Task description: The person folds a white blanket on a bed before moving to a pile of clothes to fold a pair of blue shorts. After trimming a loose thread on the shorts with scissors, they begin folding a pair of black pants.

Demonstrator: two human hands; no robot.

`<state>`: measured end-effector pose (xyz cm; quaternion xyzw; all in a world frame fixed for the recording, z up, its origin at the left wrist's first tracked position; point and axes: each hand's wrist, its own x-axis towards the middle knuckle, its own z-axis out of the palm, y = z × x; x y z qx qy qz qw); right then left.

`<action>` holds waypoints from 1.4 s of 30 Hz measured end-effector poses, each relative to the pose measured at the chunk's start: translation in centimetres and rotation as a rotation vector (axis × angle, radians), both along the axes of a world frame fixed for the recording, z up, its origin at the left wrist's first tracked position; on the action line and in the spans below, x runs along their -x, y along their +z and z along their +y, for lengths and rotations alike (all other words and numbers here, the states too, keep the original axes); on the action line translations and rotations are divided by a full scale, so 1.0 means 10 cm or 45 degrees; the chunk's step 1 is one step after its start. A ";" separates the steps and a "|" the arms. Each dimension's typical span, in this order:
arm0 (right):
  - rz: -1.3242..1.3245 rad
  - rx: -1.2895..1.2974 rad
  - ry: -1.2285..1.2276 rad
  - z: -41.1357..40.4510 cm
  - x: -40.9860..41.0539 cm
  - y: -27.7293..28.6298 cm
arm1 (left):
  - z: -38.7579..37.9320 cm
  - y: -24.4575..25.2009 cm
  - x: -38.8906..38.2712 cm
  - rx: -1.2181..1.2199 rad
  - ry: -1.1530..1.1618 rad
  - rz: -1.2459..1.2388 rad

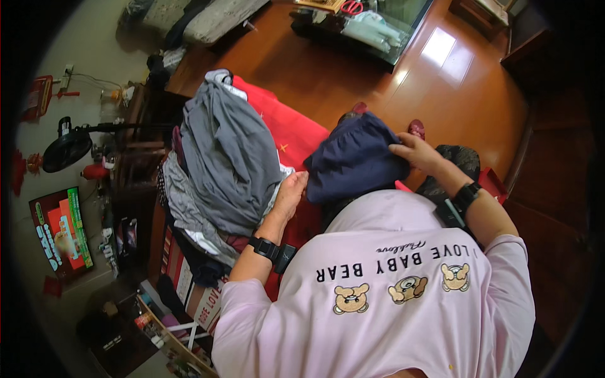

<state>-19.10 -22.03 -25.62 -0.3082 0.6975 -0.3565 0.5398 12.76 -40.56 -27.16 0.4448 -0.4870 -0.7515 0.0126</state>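
Observation:
A folded navy garment point(357, 163) with a gathered elastic edge lies over my lap. My right hand point(418, 150) pinches its upper right edge between thumb and fingers. At its left edge, my left hand point(292, 188) has its fingertips closed on the cloth, the grip partly hidden from above. Just left of that hand is a heap of clothes, with a grey garment point(227, 151) spread on top and a light grey patterned one point(186, 193) beneath.
A red cloth point(288, 125) covers the seat under the heap. Beyond the wooden floor point(264, 52) stands a glass-topped table point(401, 28) bearing red-handled scissors point(351, 7). To the left are a black fan point(67, 146) and a lit television point(61, 234). A red box point(493, 184) sits at right.

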 end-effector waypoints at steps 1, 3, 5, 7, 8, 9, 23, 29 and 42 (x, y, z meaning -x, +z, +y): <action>-0.191 -0.018 -0.196 0.07 0.01 0.07 | 0.03 0.11 -0.01 -0.111 0.051 -0.132; -0.137 -0.085 -0.023 0.23 0.10 0.20 | 0.16 0.26 -0.07 -0.091 0.056 -0.185; -0.001 -0.201 0.095 0.37 0.10 0.20 | 0.28 0.28 -0.19 0.044 -0.112 -0.283; -0.038 -0.181 0.146 0.38 0.04 0.27 | 0.34 0.27 -0.20 0.008 -0.108 -0.217; -0.210 -0.147 0.120 0.38 -0.04 0.31 | 0.37 0.27 -0.21 0.039 -0.103 -0.170; -0.377 -0.113 0.087 0.39 -0.07 0.33 | 0.39 0.28 -0.19 0.070 -0.104 -0.117; 0.024 0.223 0.015 0.48 -0.13 0.02 | 0.37 0.16 -0.08 0.766 -0.171 0.028; -0.378 0.219 -0.139 0.36 -0.06 0.55 | 0.00 0.40 -0.21 0.451 -0.067 0.292; -0.300 0.243 -0.026 0.46 -0.05 0.34 | 0.48 0.24 -0.14 0.257 -0.248 -0.134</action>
